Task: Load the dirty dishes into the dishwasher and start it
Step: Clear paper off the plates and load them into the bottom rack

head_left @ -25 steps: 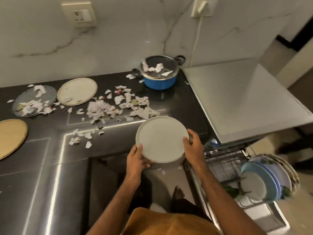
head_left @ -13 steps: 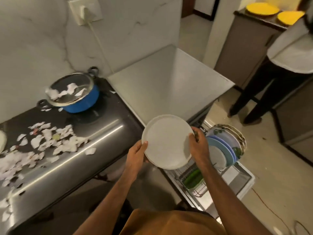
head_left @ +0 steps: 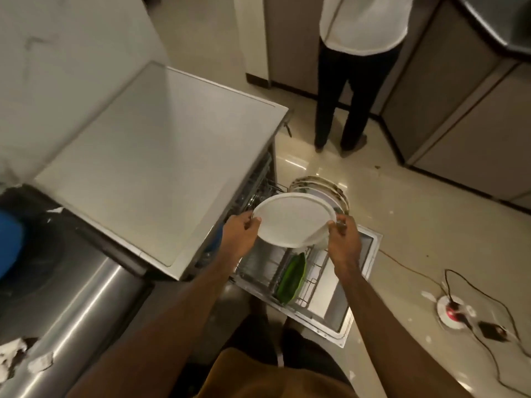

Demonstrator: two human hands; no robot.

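I hold a round white plate point(head_left: 293, 218) by its rim with both hands, over the pulled-out lower rack point(head_left: 264, 271) of the open dishwasher. My left hand point(head_left: 240, 232) pinches the plate's left edge and my right hand point(head_left: 343, 235) grips its right edge. Behind the plate several plates point(head_left: 319, 186) stand upright in the rack. A green dish point(head_left: 291, 278) stands on edge in the rack's near part. The dishwasher's door point(head_left: 339, 305) lies open and flat under the rack.
The dishwasher's white top point(head_left: 155, 159) fills the left middle. A dark counter point(head_left: 57, 282) with paper scraps and a blue pot point(head_left: 8, 242) lies at far left. A person point(head_left: 353, 70) stands on the floor beyond. Cables and a red-white socket point(head_left: 451, 310) lie on the floor at right.
I have turned from the counter toward the dishwasher. The plate moved right and down with both hands, and now hangs over the lower rack in front of the standing plates.
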